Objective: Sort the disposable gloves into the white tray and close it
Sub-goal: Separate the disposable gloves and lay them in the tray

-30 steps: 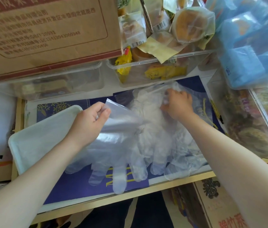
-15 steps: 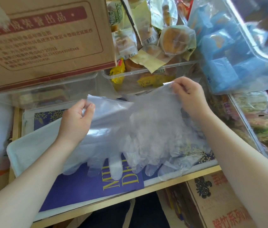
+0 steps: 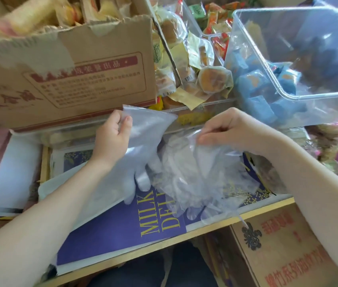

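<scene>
Cluttered counter [image 3: 164, 243], snack bins behind: the left hand [image 3: 112, 137] pinches the cuff of one clear glove [image 3: 143, 146], lifted above the white tray [image 3: 60, 183] (mostly hidden under the forearm). Just beside it, the right hand [image 3: 232, 129] grasps a bunched pile of gloves [image 3: 201, 179] hanging over a purple box [image 3: 122, 230].

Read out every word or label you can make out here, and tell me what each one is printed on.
"MILK" above "DEL", cut off by the gloves: yellow letters on the purple sheet under the disposable gloves.
Red Chinese print on the big cardboard box: too blurred to read.
Red Chinese characters on the lower cardboard box: upside down, not legible.
Barcode stickers on the snack wrappers: too small to read.
</scene>
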